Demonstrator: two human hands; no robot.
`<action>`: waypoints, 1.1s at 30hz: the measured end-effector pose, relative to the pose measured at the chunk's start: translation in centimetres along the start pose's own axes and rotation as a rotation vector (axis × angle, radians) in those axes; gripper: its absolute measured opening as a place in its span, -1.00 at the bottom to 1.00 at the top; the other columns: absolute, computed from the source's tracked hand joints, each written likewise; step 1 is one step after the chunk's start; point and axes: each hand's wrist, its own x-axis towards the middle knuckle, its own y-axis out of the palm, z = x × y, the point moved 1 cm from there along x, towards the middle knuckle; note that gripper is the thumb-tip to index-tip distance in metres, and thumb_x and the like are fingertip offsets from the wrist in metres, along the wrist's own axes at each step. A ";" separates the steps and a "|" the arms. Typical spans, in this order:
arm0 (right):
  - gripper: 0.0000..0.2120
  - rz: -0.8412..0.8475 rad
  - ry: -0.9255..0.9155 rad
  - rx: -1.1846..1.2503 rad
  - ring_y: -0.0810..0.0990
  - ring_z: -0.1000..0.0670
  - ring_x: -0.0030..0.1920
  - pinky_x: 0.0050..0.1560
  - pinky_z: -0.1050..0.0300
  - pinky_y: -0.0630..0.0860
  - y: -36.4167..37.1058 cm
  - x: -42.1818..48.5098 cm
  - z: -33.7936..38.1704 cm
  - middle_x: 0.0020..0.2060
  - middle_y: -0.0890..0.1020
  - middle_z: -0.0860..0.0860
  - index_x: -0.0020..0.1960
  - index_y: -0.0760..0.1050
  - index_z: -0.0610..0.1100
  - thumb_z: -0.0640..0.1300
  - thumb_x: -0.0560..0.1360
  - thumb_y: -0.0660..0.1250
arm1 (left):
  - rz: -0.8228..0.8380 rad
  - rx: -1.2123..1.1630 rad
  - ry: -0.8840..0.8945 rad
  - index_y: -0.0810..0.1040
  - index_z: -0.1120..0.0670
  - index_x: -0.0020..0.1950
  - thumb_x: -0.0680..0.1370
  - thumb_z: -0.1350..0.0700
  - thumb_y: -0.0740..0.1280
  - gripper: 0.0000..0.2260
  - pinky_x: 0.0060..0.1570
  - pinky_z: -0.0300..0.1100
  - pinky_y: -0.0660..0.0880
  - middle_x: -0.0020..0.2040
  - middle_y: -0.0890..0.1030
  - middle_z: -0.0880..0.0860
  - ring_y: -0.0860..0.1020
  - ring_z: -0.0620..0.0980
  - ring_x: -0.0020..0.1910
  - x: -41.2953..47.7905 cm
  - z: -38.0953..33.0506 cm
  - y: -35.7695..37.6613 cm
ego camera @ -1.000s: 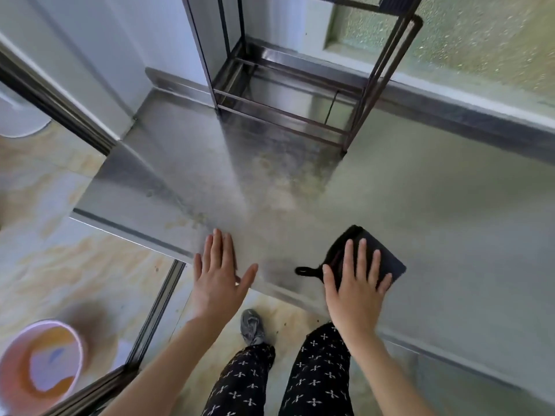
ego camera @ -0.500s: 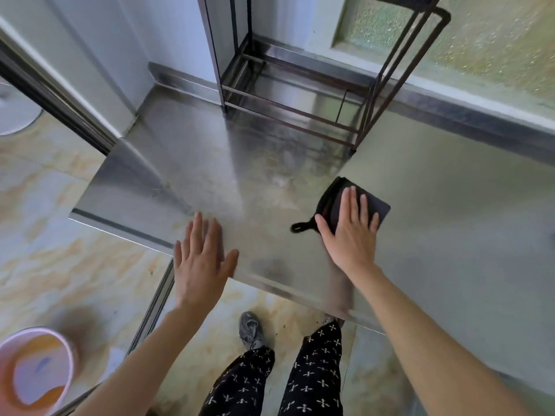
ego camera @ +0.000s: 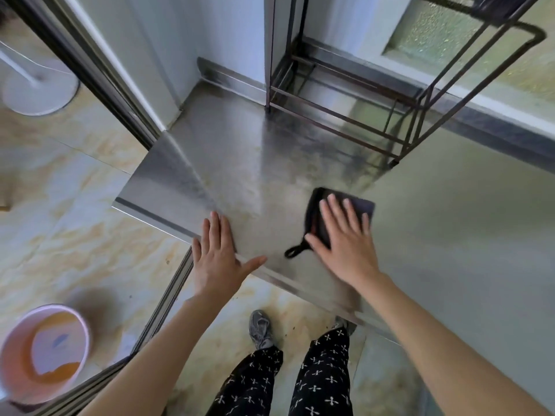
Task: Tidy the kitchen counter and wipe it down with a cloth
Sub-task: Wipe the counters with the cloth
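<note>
No text, label, brand, number or sign is legible: not on the counter (ego camera: 240,163), on the cloth (ego camera: 313,214) lying on the counter, or on the bucket (ego camera: 48,310) below the counter.

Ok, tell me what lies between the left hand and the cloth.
Only bare steel counter, as the head view shows. The hanging loop of the cloth points toward the left hand but stops short of its thumb.
</note>
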 end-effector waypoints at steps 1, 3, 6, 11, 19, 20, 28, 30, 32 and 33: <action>-0.29 -0.023 0.095 0.034 -0.23 -0.04 0.52 0.47 -0.17 -0.17 -0.3 0.8 -0.4 0.52 -0.21 0.06 0.52 -0.27 0.03 0.36 0.51 -0.17 | -0.003 0.005 0.001 -0.24 0.14 0.51 0.35 -0.45 0.08 0.00 0.45 0.01 -0.24 0.53 -0.27 0.07 -0.30 0.02 0.49 0.0 0.0 0.1; -0.30 -0.063 0.252 0.128 -0.17 -0.08 0.53 0.46 -0.21 -0.15 -0.2 1.8 0.4 0.54 -0.14 0.02 0.54 -0.19 -0.03 0.31 0.54 -0.10 | -0.003 0.008 0.003 -0.25 0.14 0.51 0.37 -0.45 0.08 -0.02 0.45 0.02 -0.24 0.52 -0.28 0.07 -0.30 0.02 0.49 0.0 0.0 0.1; -0.31 -0.088 0.187 0.152 -0.12 -0.11 0.53 0.44 -0.21 -0.16 0.7 0.9 4.6 0.54 -0.10 0.01 0.54 -0.15 -0.04 0.30 0.55 -0.11 | 0.002 0.002 -0.001 -0.25 0.15 0.50 0.38 -0.43 0.09 -0.02 0.46 0.03 -0.23 0.52 -0.28 0.08 -0.30 0.04 0.49 0.0 -0.2 0.1; -0.35 -0.048 -0.079 0.071 -0.11 -0.02 0.52 0.46 -0.18 -0.08 1.5 -1.4 6.5 0.52 -0.10 0.09 0.52 -0.18 0.03 0.29 0.54 -0.16 | 0.022 -0.003 -0.006 -0.25 0.16 0.50 0.37 -0.43 0.10 -0.01 0.47 0.06 -0.19 0.53 -0.27 0.10 -0.29 0.05 0.49 0.1 -0.3 -0.2; -0.36 -0.130 0.323 0.131 -0.08 -0.12 0.53 0.46 -0.23 -0.07 -1.4 5.4 -2.0 0.54 -0.03 0.01 0.54 -0.06 -0.02 0.23 0.56 -0.01 | -0.004 -0.018 -0.007 -0.21 0.15 0.51 0.29 -0.50 0.00 0.03 0.45 0.07 -0.21 0.52 -0.25 0.07 -0.30 0.03 0.48 0.3 -0.1 0.2; -0.36 -0.145 0.308 0.137 -0.06 -0.13 0.53 0.45 -0.25 -0.06 -1.4 5.6 -1.4 0.54 0.00 0.00 0.54 -0.04 -0.03 0.22 0.56 0.00 | -0.006 -0.019 -0.004 -0.20 0.15 0.51 0.29 -0.53 -0.03 0.04 0.45 0.07 -0.21 0.52 -0.26 0.05 -0.30 0.01 0.47 0.3 0.0 0.4; -0.28 0.000 -0.278 -0.029 -0.16 -0.07 0.53 0.48 -0.16 -0.10 -2.1 5.9 -2.1 0.54 -0.09 0.10 0.53 -0.12 0.07 0.36 0.47 -0.14 | 0.055 -0.036 -0.042 -0.33 0.10 0.46 0.12 -0.63 -0.20 0.14 0.44 0.04 -0.23 0.44 -0.35 -0.06 -0.38 -0.08 0.42 0.5 0.0 0.3; -0.29 -0.038 -0.125 -0.004 -0.13 -0.13 0.53 0.45 -0.19 -0.10 -2.7 8.3 -4.0 0.54 -0.08 0.05 0.54 -0.10 0.03 0.34 0.50 -0.06 | 0.084 -0.036 -0.063 -0.39 0.06 0.42 0.09 -0.64 -0.22 0.13 0.44 0.03 -0.25 0.42 -0.40 -0.08 -0.41 -0.10 0.40 0.5 -0.1 0.2; -0.30 -0.070 0.010 0.049 -0.10 -0.20 0.52 0.44 -0.24 -0.09 -3.1 10.1 -4.6 0.54 -0.05 -0.01 0.54 -0.07 -0.01 0.29 0.53 0.02 | 0.094 -0.039 -0.075 -0.36 0.08 0.45 0.09 -0.64 -0.21 0.16 0.44 0.02 -0.25 0.42 -0.41 -0.09 -0.41 -0.11 0.40 0.6 -0.2 0.1; -0.31 -0.095 0.045 0.067 -0.07 -0.23 0.51 0.43 -0.28 -0.07 -3.0 10.5 -4.3 0.54 -0.02 -0.03 0.54 -0.04 -0.03 0.27 0.54 0.03 | 0.097 -0.040 -0.078 -0.34 0.08 0.47 0.09 -0.64 -0.20 0.16 0.44 0.02 -0.25 0.42 -0.41 -0.09 -0.41 -0.11 0.40 0.6 -0.3 0.1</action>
